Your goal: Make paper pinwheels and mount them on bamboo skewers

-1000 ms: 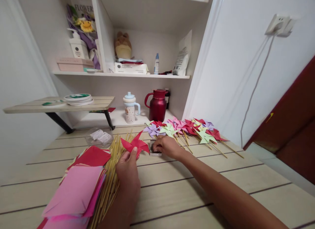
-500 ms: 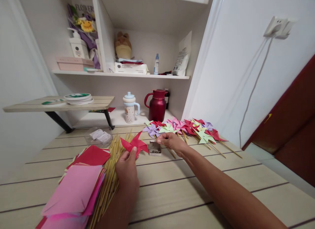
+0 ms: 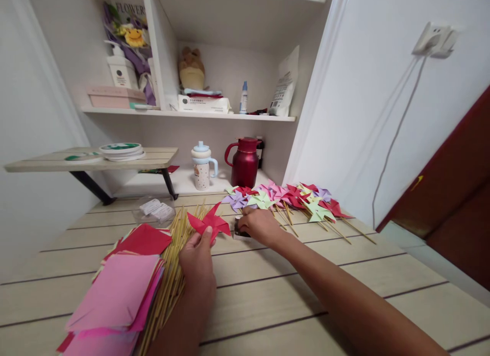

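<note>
My left hand [image 3: 198,251] pinches a red paper pinwheel [image 3: 210,222] between thumb and fingers, with its folded blades facing up. Right of it, my right hand [image 3: 258,224] bends down over a small open box [image 3: 242,237]. Its fingers are drawn together and the tips dip inside, so anything in them is hidden. Thin wooden sticks [image 3: 174,259] lie in a bundle under and beside my left wrist. A stack of coloured paper squares [image 3: 115,289], pink on top with red behind, sits left of the sticks.
Finished pinwheels on sticks [image 3: 294,198] lie in a pile at the back right. Behind them stand a red jug [image 3: 245,164] and a pale cup with a blue handle [image 3: 201,170]. A clear container [image 3: 153,211] is at back left, near a raised small shelf [image 3: 42,164] holding round rolls.
My right hand has lowered from the box's back right edge, and its fingertips are now inside, covering much of the box. The left hand keeps the pinwheel almost still.
</note>
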Demonstrator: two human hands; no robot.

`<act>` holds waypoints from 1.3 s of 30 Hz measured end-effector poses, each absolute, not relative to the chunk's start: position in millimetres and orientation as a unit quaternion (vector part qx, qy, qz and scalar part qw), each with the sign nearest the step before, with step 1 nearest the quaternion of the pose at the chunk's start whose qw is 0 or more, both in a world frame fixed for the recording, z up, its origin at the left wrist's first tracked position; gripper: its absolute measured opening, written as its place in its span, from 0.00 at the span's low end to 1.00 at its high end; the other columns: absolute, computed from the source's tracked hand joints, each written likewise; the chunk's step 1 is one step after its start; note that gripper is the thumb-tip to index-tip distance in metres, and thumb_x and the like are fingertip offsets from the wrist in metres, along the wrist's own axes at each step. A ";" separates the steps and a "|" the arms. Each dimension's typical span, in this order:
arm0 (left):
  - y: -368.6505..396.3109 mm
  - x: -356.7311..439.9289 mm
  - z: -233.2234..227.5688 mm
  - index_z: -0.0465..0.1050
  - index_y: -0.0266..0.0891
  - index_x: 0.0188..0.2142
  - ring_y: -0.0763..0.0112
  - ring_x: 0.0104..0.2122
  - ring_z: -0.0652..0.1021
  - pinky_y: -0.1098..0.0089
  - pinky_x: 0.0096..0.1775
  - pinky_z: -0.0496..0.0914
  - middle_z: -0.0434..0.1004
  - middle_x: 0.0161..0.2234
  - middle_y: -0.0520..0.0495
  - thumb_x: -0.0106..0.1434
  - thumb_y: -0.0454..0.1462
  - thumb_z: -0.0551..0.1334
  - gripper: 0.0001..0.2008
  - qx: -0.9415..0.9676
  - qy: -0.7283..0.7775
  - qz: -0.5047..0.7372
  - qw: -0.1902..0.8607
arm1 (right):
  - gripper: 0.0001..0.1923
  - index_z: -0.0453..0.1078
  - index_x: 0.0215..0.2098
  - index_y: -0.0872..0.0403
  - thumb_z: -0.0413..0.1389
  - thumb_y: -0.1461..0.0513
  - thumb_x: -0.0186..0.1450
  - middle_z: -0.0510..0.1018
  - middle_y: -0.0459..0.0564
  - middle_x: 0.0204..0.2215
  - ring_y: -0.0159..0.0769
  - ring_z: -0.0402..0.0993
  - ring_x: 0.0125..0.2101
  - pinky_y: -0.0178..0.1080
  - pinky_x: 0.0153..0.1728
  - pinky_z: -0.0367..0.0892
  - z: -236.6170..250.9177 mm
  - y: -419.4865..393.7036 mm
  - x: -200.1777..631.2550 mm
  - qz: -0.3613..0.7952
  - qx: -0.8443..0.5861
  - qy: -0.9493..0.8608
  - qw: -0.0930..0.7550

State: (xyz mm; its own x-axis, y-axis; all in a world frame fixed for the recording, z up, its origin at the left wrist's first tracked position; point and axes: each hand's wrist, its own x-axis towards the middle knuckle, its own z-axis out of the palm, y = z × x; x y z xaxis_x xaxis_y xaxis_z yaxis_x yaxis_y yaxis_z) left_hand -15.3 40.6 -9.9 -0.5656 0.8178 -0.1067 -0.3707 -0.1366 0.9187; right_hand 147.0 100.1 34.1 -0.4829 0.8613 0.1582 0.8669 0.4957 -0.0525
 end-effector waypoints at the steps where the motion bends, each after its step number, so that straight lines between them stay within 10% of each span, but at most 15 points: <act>1: 40.1 -15.3 -8.9 0.79 0.33 0.28 0.72 0.24 0.75 0.70 0.29 0.70 0.78 0.24 0.49 0.44 0.45 0.72 0.17 0.218 0.513 0.721 0.412 | 0.10 0.80 0.34 0.52 0.55 0.63 0.64 0.79 0.53 0.36 0.38 0.75 0.33 0.34 0.27 0.57 33.7 100.6 145.7 -0.029 -0.497 -0.864 0.070; 39: 46.8 -21.6 -12.7 0.77 0.33 0.25 0.75 0.23 0.73 0.73 0.28 0.68 0.76 0.22 0.50 0.46 0.41 0.71 0.12 0.227 0.498 0.739 0.393 | 0.08 0.77 0.33 0.53 0.55 0.67 0.62 0.80 0.49 0.35 0.38 0.74 0.36 0.34 0.35 0.61 29.8 102.6 164.6 0.083 -0.509 -0.827 0.225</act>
State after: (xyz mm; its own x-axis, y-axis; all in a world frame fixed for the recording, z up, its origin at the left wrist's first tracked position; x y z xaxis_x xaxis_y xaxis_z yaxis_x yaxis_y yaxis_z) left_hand -21.6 46.8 -12.7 -0.5873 0.8075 -0.0556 -0.3553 -0.1955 0.9141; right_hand 164.6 102.6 29.8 -0.3809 0.8789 0.2873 0.8044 0.4682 -0.3658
